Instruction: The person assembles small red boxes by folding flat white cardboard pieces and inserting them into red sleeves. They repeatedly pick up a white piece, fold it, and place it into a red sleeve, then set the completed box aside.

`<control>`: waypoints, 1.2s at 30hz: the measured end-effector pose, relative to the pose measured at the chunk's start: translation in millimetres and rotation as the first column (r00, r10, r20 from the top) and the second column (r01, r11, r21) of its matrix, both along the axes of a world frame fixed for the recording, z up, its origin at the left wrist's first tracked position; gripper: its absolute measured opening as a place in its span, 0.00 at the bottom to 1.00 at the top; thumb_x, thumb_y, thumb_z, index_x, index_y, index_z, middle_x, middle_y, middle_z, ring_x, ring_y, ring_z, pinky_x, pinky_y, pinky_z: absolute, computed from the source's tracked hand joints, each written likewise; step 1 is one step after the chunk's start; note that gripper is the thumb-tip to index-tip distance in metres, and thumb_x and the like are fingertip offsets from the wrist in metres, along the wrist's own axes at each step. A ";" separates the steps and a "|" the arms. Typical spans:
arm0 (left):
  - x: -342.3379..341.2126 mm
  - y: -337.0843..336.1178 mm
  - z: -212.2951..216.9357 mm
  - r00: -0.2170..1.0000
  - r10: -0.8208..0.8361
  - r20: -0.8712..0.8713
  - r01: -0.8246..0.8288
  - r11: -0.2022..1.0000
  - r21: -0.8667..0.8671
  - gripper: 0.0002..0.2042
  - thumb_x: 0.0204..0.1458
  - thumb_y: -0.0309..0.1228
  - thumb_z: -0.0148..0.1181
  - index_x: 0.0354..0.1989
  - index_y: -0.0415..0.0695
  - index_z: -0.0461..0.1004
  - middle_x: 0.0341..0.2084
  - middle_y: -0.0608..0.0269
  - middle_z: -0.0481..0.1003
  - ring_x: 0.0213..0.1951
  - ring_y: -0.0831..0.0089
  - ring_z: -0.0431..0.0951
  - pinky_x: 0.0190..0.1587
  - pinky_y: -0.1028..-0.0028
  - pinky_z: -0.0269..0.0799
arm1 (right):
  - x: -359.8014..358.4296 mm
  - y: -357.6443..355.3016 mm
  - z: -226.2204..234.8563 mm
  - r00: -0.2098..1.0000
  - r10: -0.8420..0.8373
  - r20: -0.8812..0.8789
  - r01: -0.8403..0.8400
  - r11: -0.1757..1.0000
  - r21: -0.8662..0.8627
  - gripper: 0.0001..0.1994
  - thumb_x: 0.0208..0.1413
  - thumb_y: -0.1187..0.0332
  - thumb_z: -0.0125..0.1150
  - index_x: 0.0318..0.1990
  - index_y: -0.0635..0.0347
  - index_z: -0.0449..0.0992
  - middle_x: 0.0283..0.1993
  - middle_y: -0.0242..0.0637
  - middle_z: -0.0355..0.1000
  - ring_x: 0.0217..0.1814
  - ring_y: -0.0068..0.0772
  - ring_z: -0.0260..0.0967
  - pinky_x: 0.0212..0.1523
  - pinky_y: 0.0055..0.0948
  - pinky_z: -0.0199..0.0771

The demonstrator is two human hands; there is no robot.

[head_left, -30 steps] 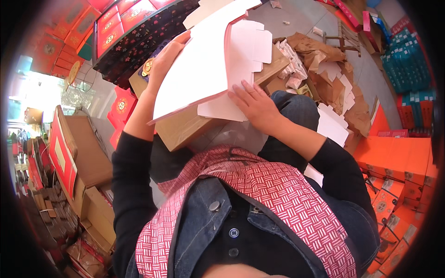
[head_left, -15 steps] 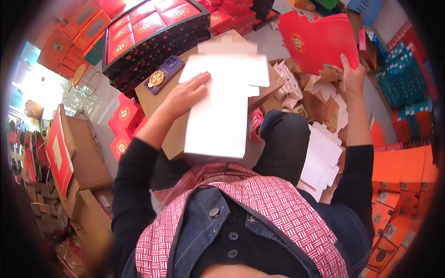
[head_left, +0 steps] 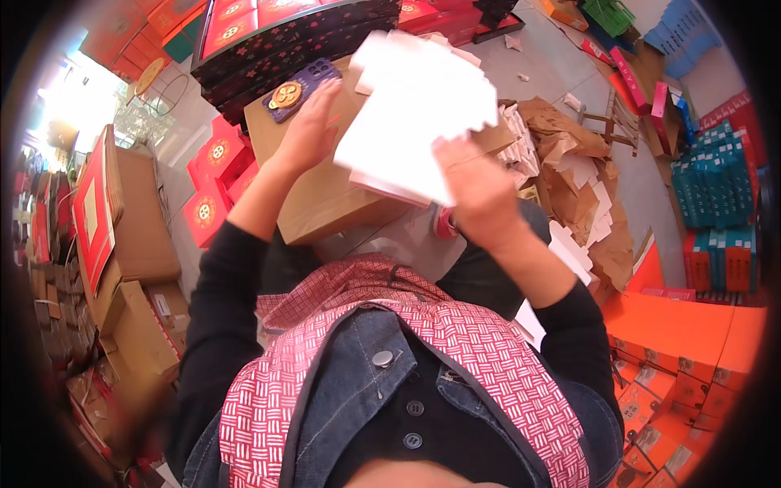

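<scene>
A fanned stack of flat card blanks [head_left: 415,114] lies white side up over the brown cardboard box in front of me. A thin pinkish-red edge shows beneath its lower side. My right hand [head_left: 484,191], somewhat blurred, grips the stack's lower right edge. To the left of the stack my left hand [head_left: 307,134] is open, fingers stretched and pointing up, with nothing in it. Just past its fingertips lies a purple phone [head_left: 299,89] bearing a round yellow ornament. Under the stack, the cardboard box [head_left: 313,207] is partly covered.
Black patterned trays of red boxes [head_left: 277,57] stand beyond the box. Red boxes [head_left: 213,203] sit on the floor to the left. Right of my knee are crumpled brown paper [head_left: 561,138] and white blanks [head_left: 569,252]. Orange boxes [head_left: 683,333] and teal boxes [head_left: 716,179] pile up farther right.
My right hand has swung the red blanks from the upper right onto the box, where white sides now show. My left hand has lifted off the white blank and shifted left.
</scene>
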State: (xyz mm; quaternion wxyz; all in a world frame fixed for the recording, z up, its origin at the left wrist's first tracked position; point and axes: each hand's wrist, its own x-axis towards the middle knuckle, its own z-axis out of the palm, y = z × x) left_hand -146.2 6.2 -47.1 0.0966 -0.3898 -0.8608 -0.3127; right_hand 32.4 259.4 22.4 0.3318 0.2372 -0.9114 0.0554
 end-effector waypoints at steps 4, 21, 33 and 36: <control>66.1 -29.0 -4.4 0.988 0.065 0.138 -0.071 0.997 0.035 0.38 0.41 0.16 0.62 0.65 0.40 0.57 0.66 0.47 0.55 0.69 0.54 0.52 0.69 0.63 0.50 | 0.0 -27.9 -69.4 0.989 0.096 0.109 -0.100 0.995 0.027 0.19 0.47 0.70 0.54 0.47 0.69 0.75 0.45 0.48 0.76 0.46 0.50 0.76 0.45 0.37 0.78; 106.2 14.0 -0.1 0.986 -0.051 -0.157 0.095 0.953 0.287 0.14 0.43 0.14 0.57 0.39 0.39 0.75 0.44 0.52 0.76 0.47 0.55 0.76 0.49 0.65 0.73 | -11.0 -29.0 -80.2 0.949 -0.124 0.290 0.269 0.799 -0.537 0.25 0.44 0.82 0.60 0.53 0.65 0.65 0.39 0.40 0.60 0.30 0.31 0.63 0.34 0.29 0.69; 107.4 19.9 13.4 0.950 -0.053 -0.308 0.105 0.982 0.154 0.10 0.40 0.20 0.59 0.34 0.40 0.75 0.38 0.57 0.77 0.44 0.59 0.77 0.46 0.66 0.73 | 4.0 -30.4 -42.4 0.995 0.092 0.036 -0.081 0.969 -0.233 0.10 0.40 0.72 0.63 0.33 0.58 0.75 0.33 0.31 0.70 0.38 0.36 0.69 0.37 0.32 0.67; 114.9 9.7 -0.2 0.917 -0.102 -0.387 0.103 0.995 -0.017 0.12 0.41 0.24 0.59 0.37 0.41 0.76 0.37 0.60 0.76 0.44 0.62 0.76 0.50 0.64 0.70 | 10.5 -21.5 -44.9 0.984 0.166 0.070 -0.155 0.977 -0.145 0.08 0.41 0.73 0.61 0.33 0.58 0.76 0.32 0.31 0.69 0.35 0.33 0.69 0.34 0.29 0.67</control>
